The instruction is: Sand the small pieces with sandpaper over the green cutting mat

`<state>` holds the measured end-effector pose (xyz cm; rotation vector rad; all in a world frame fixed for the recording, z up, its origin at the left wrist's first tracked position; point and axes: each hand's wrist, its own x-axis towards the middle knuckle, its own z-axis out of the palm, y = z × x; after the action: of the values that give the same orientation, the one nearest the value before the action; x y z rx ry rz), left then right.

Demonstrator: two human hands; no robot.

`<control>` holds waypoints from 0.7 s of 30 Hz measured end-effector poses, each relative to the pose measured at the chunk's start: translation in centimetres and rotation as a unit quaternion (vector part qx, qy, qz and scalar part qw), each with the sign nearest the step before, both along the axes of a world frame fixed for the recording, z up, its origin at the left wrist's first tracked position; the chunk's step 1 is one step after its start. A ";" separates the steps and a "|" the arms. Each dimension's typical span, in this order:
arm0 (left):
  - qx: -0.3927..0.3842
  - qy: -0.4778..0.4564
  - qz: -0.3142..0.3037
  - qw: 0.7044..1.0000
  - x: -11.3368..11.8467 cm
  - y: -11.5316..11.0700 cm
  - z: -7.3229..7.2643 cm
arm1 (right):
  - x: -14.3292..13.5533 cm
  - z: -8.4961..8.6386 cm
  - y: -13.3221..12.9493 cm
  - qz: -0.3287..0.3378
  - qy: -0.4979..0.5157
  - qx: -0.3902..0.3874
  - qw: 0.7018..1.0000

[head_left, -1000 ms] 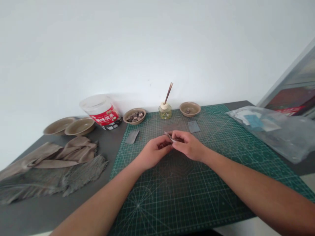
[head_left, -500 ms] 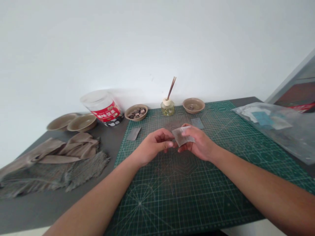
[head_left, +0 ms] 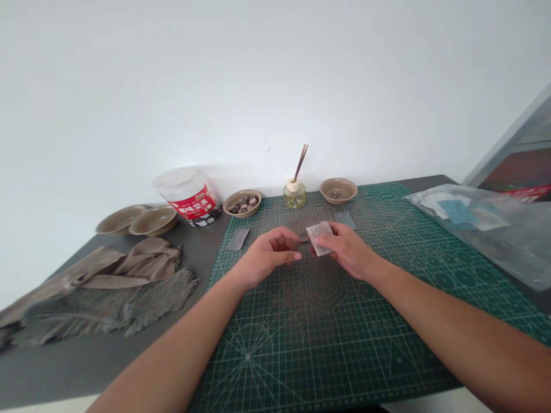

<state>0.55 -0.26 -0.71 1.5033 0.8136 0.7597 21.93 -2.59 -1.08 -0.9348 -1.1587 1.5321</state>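
My right hand (head_left: 346,248) pinches a small grey, folded piece of sandpaper (head_left: 321,236), thumb on top and fingers beneath. Just to its left is my left hand (head_left: 272,255), with thumb and curled fingers apart and a gap between them. A tiny dark spot shows by its fingertips; I cannot make out what it is. Both hands are above the green cutting mat (head_left: 275,344), where brownish dust is spread. Two more flat rectangular pieces lie on the mat: a grey sheet (head_left: 238,238) to the left and a bluish-grey sheet (head_left: 345,220) behind my right hand.
Along the wall stand a bowl of small stones (head_left: 242,203), a reed diffuser (head_left: 295,194), another bowl (head_left: 338,191) and a clear tub with a red label (head_left: 192,205). Two bowls (head_left: 152,221) and a crumpled cloth (head_left: 129,281) are left; a plastic bag (head_left: 486,223) lies right.
The sandpaper has turned in my right hand and its folded edge now shows. My left fingertips have come slightly away from it. The view has shifted a little.
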 end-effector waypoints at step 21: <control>-0.011 0.041 0.007 0.999 -0.2 0.3 -0.3 | 0.1 0.9 -1.0 0.001 -0.308 0.208 0.928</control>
<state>0.33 0.03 -1.00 1.5181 0.8921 0.7000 22.02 -3.56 -0.22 -1.1462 -1.8412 0.9376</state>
